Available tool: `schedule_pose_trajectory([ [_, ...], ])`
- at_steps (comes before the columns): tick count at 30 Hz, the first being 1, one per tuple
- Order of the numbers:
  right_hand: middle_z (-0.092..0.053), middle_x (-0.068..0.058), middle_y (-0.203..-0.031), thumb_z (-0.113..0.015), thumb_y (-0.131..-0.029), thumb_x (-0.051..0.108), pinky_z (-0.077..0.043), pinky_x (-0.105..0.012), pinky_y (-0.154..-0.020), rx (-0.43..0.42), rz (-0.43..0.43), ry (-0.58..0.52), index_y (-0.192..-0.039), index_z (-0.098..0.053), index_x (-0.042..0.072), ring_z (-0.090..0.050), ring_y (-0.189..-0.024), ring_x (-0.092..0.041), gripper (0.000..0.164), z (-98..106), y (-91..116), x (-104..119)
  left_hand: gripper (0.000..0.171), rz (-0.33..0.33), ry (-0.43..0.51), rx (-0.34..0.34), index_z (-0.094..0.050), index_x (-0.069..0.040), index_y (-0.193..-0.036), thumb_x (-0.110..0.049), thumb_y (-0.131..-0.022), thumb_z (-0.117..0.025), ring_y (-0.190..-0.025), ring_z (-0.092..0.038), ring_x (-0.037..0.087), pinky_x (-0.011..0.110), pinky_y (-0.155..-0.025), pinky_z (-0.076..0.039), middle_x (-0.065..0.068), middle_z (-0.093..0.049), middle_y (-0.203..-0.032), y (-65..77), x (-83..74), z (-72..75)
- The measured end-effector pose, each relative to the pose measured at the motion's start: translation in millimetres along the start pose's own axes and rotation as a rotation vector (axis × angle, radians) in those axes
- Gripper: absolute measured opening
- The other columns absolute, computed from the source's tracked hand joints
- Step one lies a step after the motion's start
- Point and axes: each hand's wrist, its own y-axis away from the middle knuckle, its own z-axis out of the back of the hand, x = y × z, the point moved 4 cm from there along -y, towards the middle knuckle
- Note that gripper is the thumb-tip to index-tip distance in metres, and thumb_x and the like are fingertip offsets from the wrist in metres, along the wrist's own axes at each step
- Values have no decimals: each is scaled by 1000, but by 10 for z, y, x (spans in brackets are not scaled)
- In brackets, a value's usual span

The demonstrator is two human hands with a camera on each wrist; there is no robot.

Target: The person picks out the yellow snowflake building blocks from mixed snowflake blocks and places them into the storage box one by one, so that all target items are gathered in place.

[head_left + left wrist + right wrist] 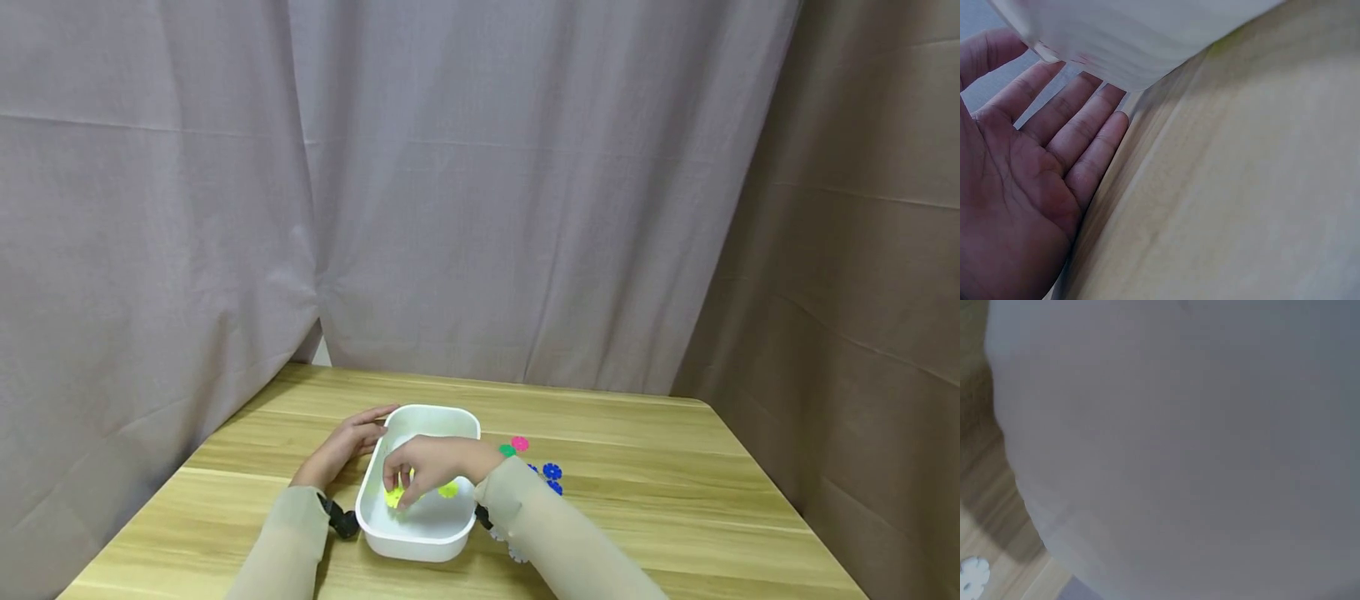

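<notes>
A white rectangular basin (420, 548) stands on the wooden table. My right hand (431, 467) reaches down into it, and its thumb and fingers pinch a yellow flower-shaped disc (393, 497). Another yellow disc (448, 490) lies on the basin floor to the right of that hand. Along the basin's left side, my left hand (347, 446) touches the outer wall with its fingers extended; in the left wrist view its palm (1016, 181) is bare. The right wrist view is mostly filled by a pale blurred surface, which hides the right hand there.
Right of the basin lie a pink disc (520, 443), a green disc (507, 451) and several blue discs (552, 472). White discs (517, 554) show partly beside the right sleeve. Grey curtains (480, 208) hang behind the table (637, 483).
</notes>
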Motion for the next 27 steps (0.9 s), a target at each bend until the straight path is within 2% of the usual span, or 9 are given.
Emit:
schedule_pose_trajectory([
  [7, -65, 13, -92, -82, -84, 18, -49, -11, -75, 45, -9, 59, -100, -69, 13, -60, -84, 2, 21, -100, -53, 25, 52, 17, 15, -5, -49, -12, -150, -15, -99, -54, -131, -52, 27, 34, -105, -47, 14, -46, -153, 10, 47, 0],
  [20, -65, 15, -99, -80, -86, 20, -47, -9, -77, 49, 4, 111, -103, -69, 16, -63, -91, -1, 21, -176, -73, -11, 51, 38, 18, -12, -50, -15, -150, -17, -99, -54, -129, -55, 26, 32, -101, -49, 11, -48, -151, 2, 27, -5],
  [27, -66, 12, -100, -81, -85, 18, -48, -11, -79, 14, 25, 61, -104, -68, 15, -62, -91, 0, 23, -121, -27, -66, 51, 16, 14, -6, -49, -13, -150, -18, -99, -54, -131, -52, 30, 33, -102, -48, 15, -45, -153, -1, 8, -3],
])
